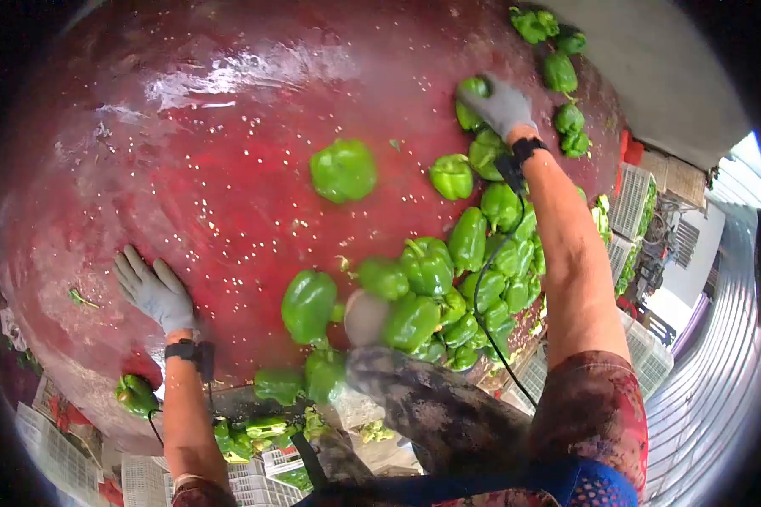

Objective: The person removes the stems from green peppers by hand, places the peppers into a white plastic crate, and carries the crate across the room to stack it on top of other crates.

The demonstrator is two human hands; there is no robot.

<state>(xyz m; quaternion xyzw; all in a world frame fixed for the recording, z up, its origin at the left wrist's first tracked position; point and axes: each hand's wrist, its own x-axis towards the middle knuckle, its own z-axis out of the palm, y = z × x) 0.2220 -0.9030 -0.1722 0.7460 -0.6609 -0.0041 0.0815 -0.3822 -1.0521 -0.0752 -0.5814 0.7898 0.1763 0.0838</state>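
Note:
My left hand, in a grey glove, rests palm down on the red tabletop with its fingers stretched out and nothing in them. At the upper right my right hand, gloved too, has its fingers closed round a green bell pepper. Just below that hand lies another bell pepper, partly behind the wrist strap, and a smaller one sits beside it. A single bell pepper stands alone between my hands. Small pale seeds are scattered across the surface.
A heap of bell peppers lies along the near edge by my legs. Several more line the far right edge. Plastic crates stand on the floor to the right, others at the lower left. A black cable hangs from my right wrist.

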